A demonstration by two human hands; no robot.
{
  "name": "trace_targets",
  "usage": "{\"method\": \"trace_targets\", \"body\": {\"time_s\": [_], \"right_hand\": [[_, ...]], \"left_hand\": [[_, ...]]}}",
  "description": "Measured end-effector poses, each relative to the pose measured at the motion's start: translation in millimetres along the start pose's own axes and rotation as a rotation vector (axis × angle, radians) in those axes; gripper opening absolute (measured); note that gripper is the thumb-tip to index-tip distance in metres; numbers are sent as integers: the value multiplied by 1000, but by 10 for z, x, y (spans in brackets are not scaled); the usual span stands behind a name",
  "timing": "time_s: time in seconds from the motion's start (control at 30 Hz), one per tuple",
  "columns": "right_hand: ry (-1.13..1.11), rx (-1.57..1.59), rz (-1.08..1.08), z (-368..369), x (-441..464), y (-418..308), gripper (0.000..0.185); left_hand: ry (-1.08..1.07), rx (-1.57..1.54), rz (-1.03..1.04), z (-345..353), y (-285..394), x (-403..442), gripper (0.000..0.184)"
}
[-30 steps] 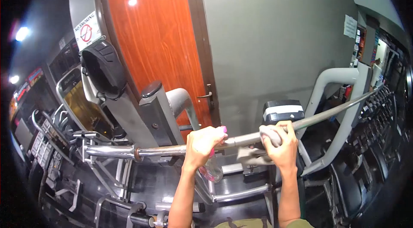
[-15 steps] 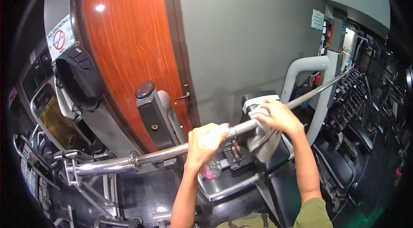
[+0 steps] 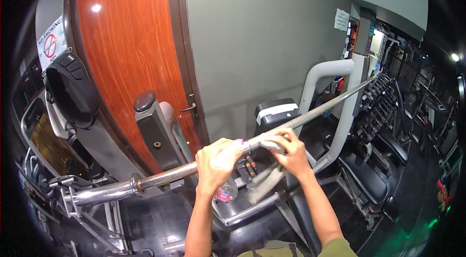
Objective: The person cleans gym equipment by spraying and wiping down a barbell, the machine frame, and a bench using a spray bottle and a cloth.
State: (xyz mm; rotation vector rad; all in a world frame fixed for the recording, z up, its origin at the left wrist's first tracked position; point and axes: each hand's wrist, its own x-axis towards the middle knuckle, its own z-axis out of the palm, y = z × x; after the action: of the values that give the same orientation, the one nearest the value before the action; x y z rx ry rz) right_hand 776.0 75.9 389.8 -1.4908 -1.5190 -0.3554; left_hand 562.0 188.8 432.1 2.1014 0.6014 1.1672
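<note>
A long metal barbell (image 3: 177,173) runs slantwise across the view, its thick shiny end sleeve (image 3: 104,193) at the left. My left hand (image 3: 216,162) is wrapped round the bar near its middle. Just to the right, my right hand (image 3: 290,152) is closed on a greyish cloth (image 3: 268,183), pressing part of it to the bar. The loose end of the cloth hangs below, slightly blurred. Beneath my left hand shows a clear plastic bottle (image 3: 226,192) with a pink label, partly hidden by the wrist.
A padded machine with a white band (image 3: 277,111) stands behind the bar, beside a thick white frame tube (image 3: 335,68). A wooden door (image 3: 128,53) and grey wall are ahead. Dumbbell racks (image 3: 376,102) and black benches (image 3: 364,172) line the right.
My right hand has slid leftward along the bar with the cloth, closer to my left hand. The left hand keeps its place on the bar. The whole view has shifted slightly.
</note>
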Motion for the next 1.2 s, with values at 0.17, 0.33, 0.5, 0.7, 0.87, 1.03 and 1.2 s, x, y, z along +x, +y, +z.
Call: {"method": "trace_targets", "body": {"time_s": [0.17,0.33,0.5,0.7,0.87,1.03,1.2], "right_hand": [[91,-58,7,-218,1,434,39],[-60,-16,-324,-58,217,272,43],[-98,-12,-459,67,235,247,38],[38,-54,-371,-265,133,839,42],[27,64,-152,-595,174,1171,44],[-40,186,-79,-616,290,1116,45],[-65,266,-22,-659,311,1074,45]], "left_hand": [[28,25,-42,43,41,-10,32],[48,72,-61,138,64,60,35],[62,73,-168,242,161,138,45],[1,-54,-134,555,141,322,49],[-34,-55,-134,700,126,401,46],[-128,-96,-139,577,60,337,43],[-199,13,-175,609,131,358,43]]}}
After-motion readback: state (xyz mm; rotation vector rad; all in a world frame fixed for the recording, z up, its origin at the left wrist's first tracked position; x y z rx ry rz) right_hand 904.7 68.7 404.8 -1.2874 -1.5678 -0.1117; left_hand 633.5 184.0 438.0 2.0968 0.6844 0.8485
